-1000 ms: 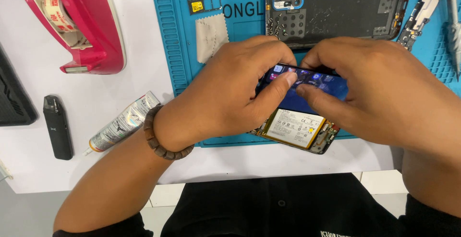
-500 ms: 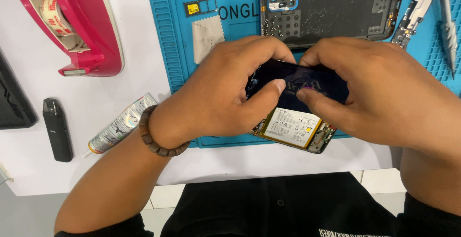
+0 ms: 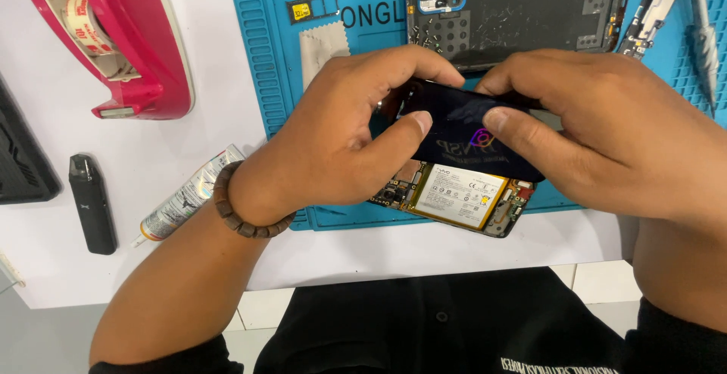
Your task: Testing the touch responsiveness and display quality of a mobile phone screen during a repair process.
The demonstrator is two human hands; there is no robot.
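Observation:
Both of my hands hold a dark glossy phone screen panel (image 3: 463,133) above the blue work mat (image 3: 257,56). My left hand (image 3: 341,139) grips the panel's left end, thumb pressed on its face. My right hand (image 3: 606,132) grips the right end, thumb on the face as well. Under the panel lies an opened phone body (image 3: 462,196) with a white-labelled battery and circuit boards showing. A wooden bead bracelet (image 3: 242,215) circles my left wrist.
A phone back cover (image 3: 522,10) with a camera cut-out lies at the mat's far edge. A pink tape dispenser (image 3: 129,41), a glue tube (image 3: 185,204) and a small black device (image 3: 92,204) sit on the white table to the left. A metal tool (image 3: 700,26) and a small flex part (image 3: 647,14) lie far right.
The view has shifted slightly. My hands have turned the dark panel so more of its face shows, and both thumbs now press on it.

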